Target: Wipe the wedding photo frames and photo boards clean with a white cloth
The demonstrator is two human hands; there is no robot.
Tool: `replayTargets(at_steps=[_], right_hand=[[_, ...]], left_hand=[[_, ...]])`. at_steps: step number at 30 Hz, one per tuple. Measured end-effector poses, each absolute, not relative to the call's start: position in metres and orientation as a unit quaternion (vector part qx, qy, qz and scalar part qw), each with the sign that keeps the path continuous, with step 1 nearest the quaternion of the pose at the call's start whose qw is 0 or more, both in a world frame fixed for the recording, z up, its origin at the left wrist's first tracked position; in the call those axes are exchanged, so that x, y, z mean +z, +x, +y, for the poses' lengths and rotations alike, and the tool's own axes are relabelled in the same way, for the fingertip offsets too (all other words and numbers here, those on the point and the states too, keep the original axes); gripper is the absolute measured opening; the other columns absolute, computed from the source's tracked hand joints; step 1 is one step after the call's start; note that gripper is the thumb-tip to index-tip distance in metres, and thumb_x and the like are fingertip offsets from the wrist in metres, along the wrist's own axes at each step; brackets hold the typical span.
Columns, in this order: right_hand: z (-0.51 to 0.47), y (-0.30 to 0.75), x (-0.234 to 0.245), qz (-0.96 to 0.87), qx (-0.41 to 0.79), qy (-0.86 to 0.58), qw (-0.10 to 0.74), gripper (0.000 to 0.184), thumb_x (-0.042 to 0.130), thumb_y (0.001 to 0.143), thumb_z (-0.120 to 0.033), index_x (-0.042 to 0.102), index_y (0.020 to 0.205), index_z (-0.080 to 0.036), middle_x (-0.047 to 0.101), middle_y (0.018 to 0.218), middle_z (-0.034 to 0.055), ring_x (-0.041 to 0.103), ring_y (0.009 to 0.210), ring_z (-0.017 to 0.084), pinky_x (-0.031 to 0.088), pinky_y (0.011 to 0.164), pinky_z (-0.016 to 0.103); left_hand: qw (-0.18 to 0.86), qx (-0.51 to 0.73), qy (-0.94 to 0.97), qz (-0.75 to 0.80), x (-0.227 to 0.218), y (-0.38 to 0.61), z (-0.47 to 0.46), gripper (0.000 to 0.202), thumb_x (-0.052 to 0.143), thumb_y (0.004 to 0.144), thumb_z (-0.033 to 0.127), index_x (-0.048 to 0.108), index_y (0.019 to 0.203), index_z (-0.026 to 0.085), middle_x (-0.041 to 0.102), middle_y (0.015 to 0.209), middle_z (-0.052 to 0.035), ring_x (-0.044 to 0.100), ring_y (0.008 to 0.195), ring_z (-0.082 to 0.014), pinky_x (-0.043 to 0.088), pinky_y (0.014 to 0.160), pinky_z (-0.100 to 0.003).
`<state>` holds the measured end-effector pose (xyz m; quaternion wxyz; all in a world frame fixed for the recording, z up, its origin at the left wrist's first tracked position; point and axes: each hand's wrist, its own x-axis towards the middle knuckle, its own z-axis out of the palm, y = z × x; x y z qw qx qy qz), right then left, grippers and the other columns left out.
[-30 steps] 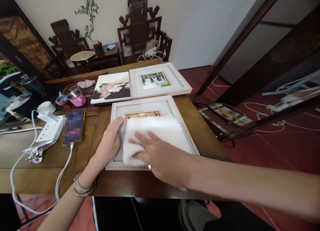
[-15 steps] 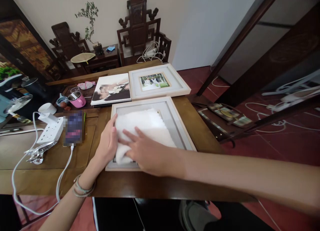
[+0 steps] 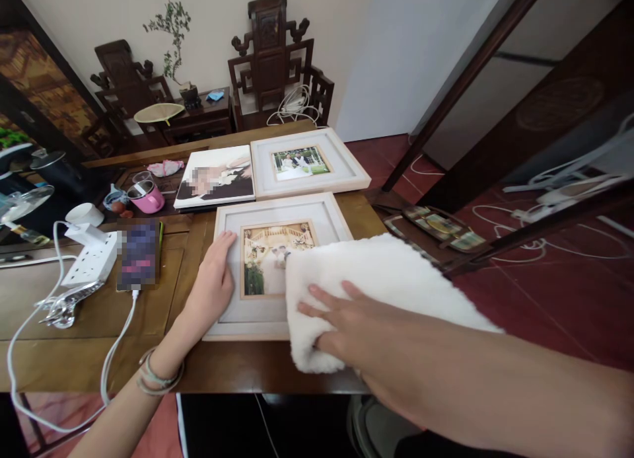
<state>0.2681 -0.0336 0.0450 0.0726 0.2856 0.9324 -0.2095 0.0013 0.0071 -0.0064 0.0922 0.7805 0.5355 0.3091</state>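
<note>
A light wooden picture frame (image 3: 230, 327) with a photo in its middle lies flat on the wooden table (image 3: 89, 312) in front of me. My left hand (image 3: 212, 283) rests open and flat on the frame's left border. My right hand (image 3: 356, 332) presses a fluffy white cloth (image 3: 376, 273) onto the frame's right side, fingers stretched over the cloth and thumb tucked under its edge. The cloth covers the frame's right part and hangs past the table edge.
A second framed photo (image 3: 341, 164) and an unframed print (image 3: 218, 180) lie behind. To the left are a phone (image 3: 137, 254) on a white cable, a white power strip (image 3: 92, 260), keys (image 3: 62, 309) and a pink cup (image 3: 147, 195). Carved dark chairs (image 3: 272, 61) stand by the wall.
My right hand has swept the white cloth from the frame's left and middle over to its right side, uncovering the photo. My left hand has stayed on the left border.
</note>
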Motion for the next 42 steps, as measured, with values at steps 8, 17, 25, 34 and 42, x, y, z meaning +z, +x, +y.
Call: replayTargets(at_steps=[8,17,25,34,42], right_hand=[[-0.034,0.211,0.083,0.958,-0.218,0.181,0.045,0.046,0.052,0.078,-0.005,0.064,0.123,-0.009,0.039,0.15,0.0208,0.024,0.142,0.041,0.022,0.111,0.067],[-0.032,0.276,0.048,0.929,-0.175,0.303,0.117,0.018,0.067,0.074,-0.012,0.076,0.085,-0.025,0.055,0.14,0.0137,0.041,0.134,0.042,0.036,0.101,0.069],[0.009,0.318,0.066,0.918,-0.125,0.369,0.074,0.05,0.037,0.063,0.006,0.071,0.084,-0.023,0.063,0.132,0.0069,0.046,0.133,0.029,0.043,0.104,0.051],[0.072,0.285,0.051,0.919,0.01,0.392,0.038,0.05,0.041,0.069,0.007,0.068,0.108,-0.009,0.043,0.148,0.0205,0.029,0.142,0.037,0.038,0.102,0.063],[-0.028,0.258,0.066,0.926,-0.163,0.327,0.096,0.039,0.07,0.061,-0.009,0.074,0.1,-0.014,0.047,0.144,0.0233,0.037,0.136,0.046,0.032,0.106,0.067]], left_hand=[[0.118,0.303,0.781,0.533,-0.003,0.001,0.009,0.054,0.036,0.085,0.004,0.053,0.134,0.017,0.055,0.142,-0.0111,0.043,0.139,-0.023,0.033,0.117,-0.049],[0.115,0.29,0.797,0.518,0.0,-0.001,0.007,0.053,0.037,0.084,0.001,0.052,0.134,0.011,0.053,0.143,-0.0172,0.041,0.14,-0.0246,0.033,0.117,-0.049],[0.121,0.288,0.803,0.507,0.001,-0.002,0.008,0.055,0.037,0.083,-0.001,0.053,0.133,0.014,0.055,0.141,-0.0146,0.041,0.14,-0.0243,0.033,0.117,-0.05],[0.113,0.28,0.803,0.513,0.001,-0.002,0.008,0.053,0.034,0.083,-0.001,0.054,0.132,0.008,0.054,0.141,-0.019,0.042,0.139,-0.0231,0.033,0.117,-0.047],[0.103,0.28,0.799,0.523,0.001,-0.001,0.009,0.054,0.036,0.083,0.001,0.053,0.133,0.012,0.053,0.143,-0.0164,0.043,0.138,-0.0235,0.034,0.116,-0.047]])
